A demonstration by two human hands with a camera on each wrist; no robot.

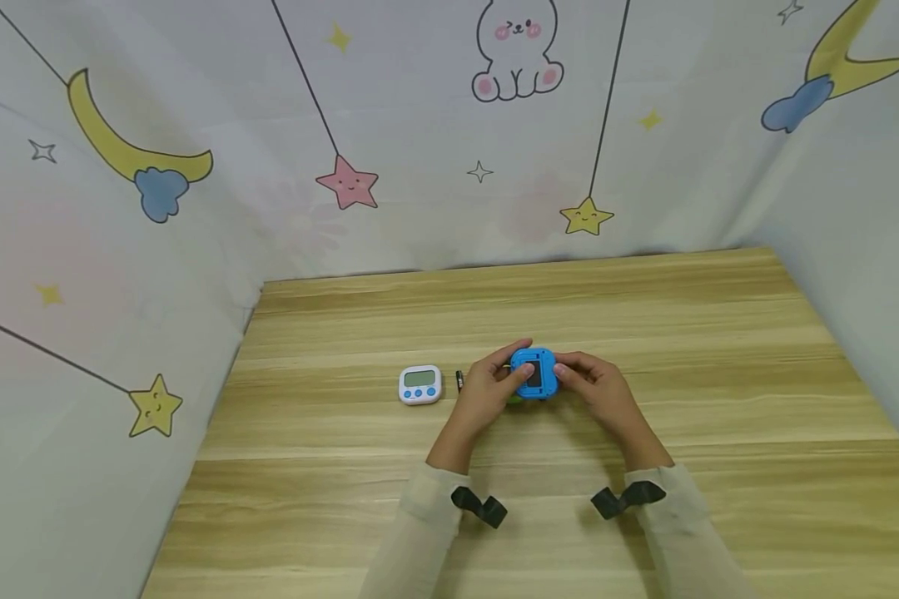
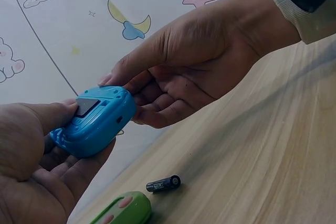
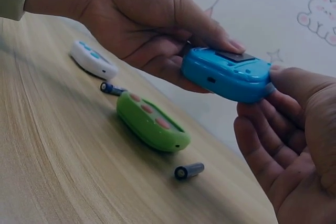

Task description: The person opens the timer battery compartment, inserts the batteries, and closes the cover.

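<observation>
Both right hand (image 1: 603, 393) and left hand (image 1: 487, 389) grip a blue timer (image 1: 544, 376), back face up above the wooden tabletop (image 1: 292, 466), left thumb (image 3: 214, 32) on its dark panel (image 3: 239, 57). Work on that back seems in hand, next calling for steady support. Beyond lie one battery (image 3: 190, 171), a green timer (image 3: 148, 123), a second battery (image 3: 111, 88) and a white timer (image 1: 420, 386).

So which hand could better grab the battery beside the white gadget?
Probably the left hand: it's nearest that battery. The right hand is farther over, beyond the blue gadget both hands hold.
</observation>
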